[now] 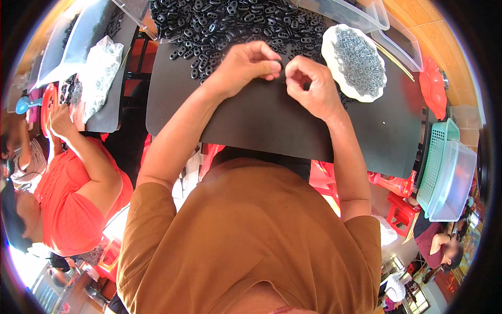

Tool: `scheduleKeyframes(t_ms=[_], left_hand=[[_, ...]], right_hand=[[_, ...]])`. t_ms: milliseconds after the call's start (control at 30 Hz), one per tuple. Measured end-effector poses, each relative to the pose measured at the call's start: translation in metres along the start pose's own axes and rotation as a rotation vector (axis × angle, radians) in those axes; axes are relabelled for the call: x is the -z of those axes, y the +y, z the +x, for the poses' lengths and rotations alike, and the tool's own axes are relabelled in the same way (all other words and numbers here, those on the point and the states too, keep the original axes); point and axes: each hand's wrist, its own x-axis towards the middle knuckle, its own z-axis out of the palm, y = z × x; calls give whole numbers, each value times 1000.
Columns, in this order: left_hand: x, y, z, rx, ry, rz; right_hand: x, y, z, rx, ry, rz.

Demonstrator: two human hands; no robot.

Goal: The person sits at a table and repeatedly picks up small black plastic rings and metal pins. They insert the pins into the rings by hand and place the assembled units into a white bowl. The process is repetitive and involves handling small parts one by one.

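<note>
We pinch one small black ring (pixel 282 67) between left hand (pixel 246 65) and right hand (pixel 308 86) above the table (pixel 251 120); it seems light, stiff, best gripped by its rim.

One white scalloped dish (pixel 330 52) holds a heap of small grey metal pieces (pixel 360 60), too many to count. Black plastic links (pixel 219 23) lie piled beyond counting on one black desk (pixel 272 118). Two hands (pixel 246 65) (pixel 312 86) meet; one green basket (pixel 435 157) stands at the right.
</note>
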Motion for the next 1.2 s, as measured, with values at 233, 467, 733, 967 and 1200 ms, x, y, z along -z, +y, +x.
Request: scheduleKeyframes(t_ms=[233,467,733,967,1200], left_hand=[[-3,0,3,-30,67,63],[-4,0,3,-46,52,133],[-9,-1,2,-82,79,210],[-13,-5,1,-96,145,355],[-17,-5,1,-114,145,457]], right_hand=[[1,-2,4,-57,71,124],[0,3,4,-76,88,81],[-8,-4,6,-78,170,-23],[-11,-7,7,-49,207,-131],[-10,-4,7,-48,195,-102]])
